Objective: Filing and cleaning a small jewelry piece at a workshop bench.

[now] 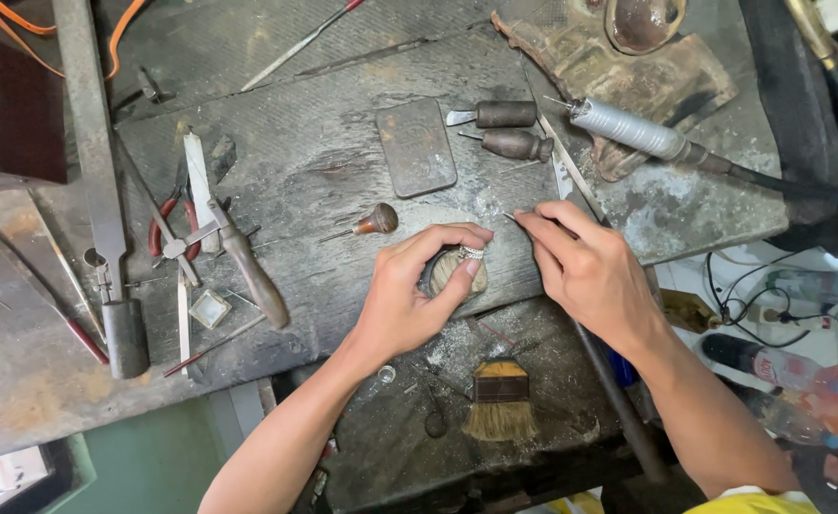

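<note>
Left hand (pixel 409 295) clamps a rounded wooden holder (pixel 449 271) against the bench (pixel 324 162), thumb and fingers wrapped round it; a small silver ring (pixel 472 253) sits on top of the holder, right under the fingertips. Right hand (pixel 586 266) pinches a thin pointed tool (pixel 512 219) pen-style, tip just beside the ring, not clearly touching.

Step in hand looks like fine work on the ring's top face, engraving or setting. Judgement: the next move calls for a steady holder and light, controlled pressure at the tip; a slip would mark the ring or hit the left fingertips.

Around: small bulb-handled graver (pixel 371 222) left of the holder, two dark wooden-handled tools (pixel 509 128) above, flat metal block (pixel 416 148), red-handled pliers (pixel 167 228), rotary handpiece (pixel 628 128) upper right, brush (pixel 500 400) on the lower tray (pixel 390 447).

Containers: the tray holds the brush plus metal dust and scraps; contents otherwise too small to tell
</note>
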